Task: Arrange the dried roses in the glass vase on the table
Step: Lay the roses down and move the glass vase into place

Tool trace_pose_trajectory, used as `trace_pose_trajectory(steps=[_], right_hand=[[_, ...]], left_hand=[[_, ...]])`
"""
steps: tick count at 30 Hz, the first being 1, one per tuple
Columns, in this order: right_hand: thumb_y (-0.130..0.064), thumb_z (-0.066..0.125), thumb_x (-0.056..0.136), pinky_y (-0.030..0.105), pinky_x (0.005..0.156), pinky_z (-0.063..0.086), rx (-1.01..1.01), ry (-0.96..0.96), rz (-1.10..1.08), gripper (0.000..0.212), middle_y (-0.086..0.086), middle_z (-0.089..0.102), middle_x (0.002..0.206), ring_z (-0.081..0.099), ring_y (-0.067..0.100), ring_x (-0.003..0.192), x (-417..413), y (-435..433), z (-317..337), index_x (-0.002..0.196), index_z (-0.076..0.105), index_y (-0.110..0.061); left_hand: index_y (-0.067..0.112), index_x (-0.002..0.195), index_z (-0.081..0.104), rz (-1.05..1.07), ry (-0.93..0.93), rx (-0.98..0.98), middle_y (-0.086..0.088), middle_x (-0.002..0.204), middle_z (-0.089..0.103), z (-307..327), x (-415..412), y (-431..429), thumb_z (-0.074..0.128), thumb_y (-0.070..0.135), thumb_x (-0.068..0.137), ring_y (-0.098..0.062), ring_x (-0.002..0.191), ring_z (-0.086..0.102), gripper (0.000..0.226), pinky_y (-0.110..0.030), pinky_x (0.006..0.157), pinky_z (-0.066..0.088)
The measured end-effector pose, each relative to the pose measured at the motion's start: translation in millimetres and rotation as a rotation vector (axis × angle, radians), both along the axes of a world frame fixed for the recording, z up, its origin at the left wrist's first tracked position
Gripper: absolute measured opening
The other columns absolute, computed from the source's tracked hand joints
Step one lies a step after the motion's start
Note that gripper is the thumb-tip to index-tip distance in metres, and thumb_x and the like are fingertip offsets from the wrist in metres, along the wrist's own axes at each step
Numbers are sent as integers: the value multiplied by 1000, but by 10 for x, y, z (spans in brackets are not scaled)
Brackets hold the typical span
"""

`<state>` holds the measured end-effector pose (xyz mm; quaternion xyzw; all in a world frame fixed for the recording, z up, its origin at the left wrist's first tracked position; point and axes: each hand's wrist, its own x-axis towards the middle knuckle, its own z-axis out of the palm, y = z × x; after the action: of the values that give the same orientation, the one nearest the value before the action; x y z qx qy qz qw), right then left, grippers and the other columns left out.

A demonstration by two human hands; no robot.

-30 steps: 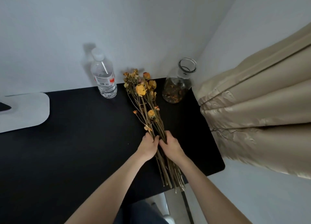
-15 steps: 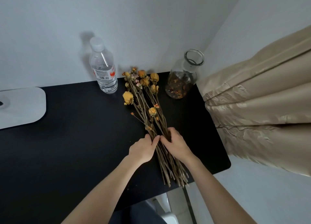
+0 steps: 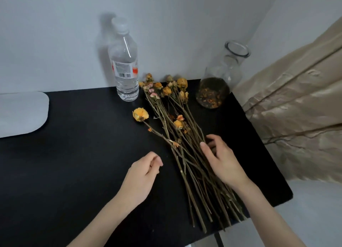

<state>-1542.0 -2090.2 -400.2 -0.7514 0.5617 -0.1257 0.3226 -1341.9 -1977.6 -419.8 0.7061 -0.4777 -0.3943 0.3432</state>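
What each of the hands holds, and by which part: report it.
Nothing in the left hand; the right hand curves over the dried roses at mid-stem, whether it grips cannot be told.

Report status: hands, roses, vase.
Left hand loosely curled, empty. Right hand over dried yellow roses, lying on black table. Clear glass vase upright, mouth clear.

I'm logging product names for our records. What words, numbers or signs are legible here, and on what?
Nothing can be quoted: no text is legible.
On the water bottle, the label carries small print and a barcode, too blurred to read.
On the glass vase, table and curtain: no writing visible.
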Motion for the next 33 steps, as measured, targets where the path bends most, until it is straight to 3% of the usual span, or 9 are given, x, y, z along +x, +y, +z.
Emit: trace_pose_trajectory(steps=[8, 11, 14, 16, 18, 20, 25, 29, 33], right_hand=[[-49, 42, 92, 22, 85, 42, -239, -131, 0, 47, -9, 57, 100, 55, 7, 97, -6, -361, -170, 127, 48, -20], [-47, 49, 90, 18, 84, 39, -288, -264, -55, 48, -6, 57, 110, 55, 7, 103, 19, -511, -73, 129, 46, -19], [-44, 55, 89, 20, 86, 40, -370, -388, -134, 48, -3, 54, 117, 54, 10, 107, 72, -698, 152, 128, 45, -18], [-39, 58, 89, 19, 84, 39, -459, -466, -193, 44, -1, 53, 115, 54, 14, 106, 137, -831, 335, 124, 47, -15], [-33, 61, 88, 23, 88, 42, -576, -514, -255, 42, 5, 53, 116, 53, 19, 109, 207, -975, 508, 121, 49, -11], [-33, 64, 86, 31, 98, 40, -664, -484, -316, 51, 10, 51, 124, 49, 23, 117, 260, -1137, 644, 125, 46, -6], [-43, 70, 79, 39, 107, 36, -491, -469, -350, 74, 10, 44, 139, 41, 26, 129, 290, -1563, 755, 135, 39, -7], [-40, 74, 76, 24, 89, 36, -371, -508, -275, 62, 6, 54, 131, 50, 21, 121, 263, -1807, 688, 125, 50, -10], [-32, 79, 73, 23, 96, 37, -298, -593, -228, 59, 6, 56, 129, 51, 18, 120, 308, -1949, 614, 121, 54, -8]], left_hand=[[28, 85, 57, -52, 144, -401, 7, 71, 60, 101, -51, -413, 47, 30, 92, -2, 55, 53, 12, -17, 49, 45], [22, 96, 53, 25, 283, -474, -2, 83, 61, 262, -175, -687, 56, 26, 88, -6, 59, 60, 9, -21, 52, 52], [17, 118, 45, 106, 383, -435, -1, 103, 59, 454, -322, -1037, 67, 21, 82, -9, 75, 64, 43, -15, 59, 52], [15, 134, 33, 128, 480, -379, -5, 123, 52, 558, -392, -1301, 73, 19, 77, -15, 96, 61, 69, -23, 78, 52], [16, 144, 18, 120, 506, -344, -9, 141, 39, 616, -435, -1565, 77, 21, 73, -23, 122, 48, 93, -35, 103, 40], [19, 147, 6, 92, 469, -330, -9, 150, 27, 649, -464, -1811, 81, 24, 68, -24, 135, 32, 109, -36, 110, 29], [22, 147, -7, -12, 350, -270, -5, 155, 15, 509, -538, -2276, 85, 31, 61, -23, 140, 22, 127, -37, 109, 26], [22, 147, -4, -44, 333, -273, -3, 156, 12, 305, -603, -2511, 86, 34, 59, -21, 140, 19, 127, -35, 109, 25], [21, 148, 1, -1, 315, -294, -3, 155, 14, 174, -628, -2671, 88, 34, 54, -22, 140, 19, 129, -35, 109, 25]])
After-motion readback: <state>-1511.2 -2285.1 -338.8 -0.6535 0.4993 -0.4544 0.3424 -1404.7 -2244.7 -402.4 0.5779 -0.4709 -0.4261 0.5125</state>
